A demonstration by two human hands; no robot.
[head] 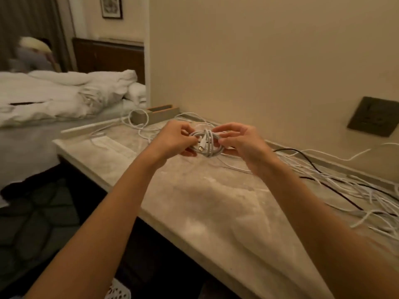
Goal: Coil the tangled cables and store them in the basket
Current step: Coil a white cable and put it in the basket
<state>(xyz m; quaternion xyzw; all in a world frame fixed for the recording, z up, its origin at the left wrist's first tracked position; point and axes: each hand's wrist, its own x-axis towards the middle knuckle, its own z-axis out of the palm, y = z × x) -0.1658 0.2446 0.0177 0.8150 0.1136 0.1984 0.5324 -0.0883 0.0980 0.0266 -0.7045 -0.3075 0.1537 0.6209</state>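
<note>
Marble counter [194,203] runs from 10 o'clock to 4 o'clock across the frame. A loose tangle of white and black cables [354,190] is spread on it at 3–4 o'clock, well apart from the hands, with some strands trailing under the right wrist. Dark wall socket [373,116] at 2 o'clock. Small wooden tray [160,113] at the counter's far end, 11 o'clock of the hands, with a loose white cable loop [138,120] just beside it. Flat pale packet [112,145] on the counter at 9 o'clock of the hands. Bed with white duvet [64,93] at 9–10 o'clock. White perforated basket [117,291] at 6–7 o'clock, bottom edge, mostly cut off, partly behind the left forearm.

Coiled white cable [208,145] is held above the counter at frame centre, between both hands. Its plug end [199,147] lies across the coil on the left side.

Left hand [172,139] at 9 o'clock of the coil, fingers curled, pinching the coil's left edge near the plug. Right hand [241,141] at 3 o'clock, thumb and lower fingers pinching the right edge, upper fingers arched loosely above it.
</note>
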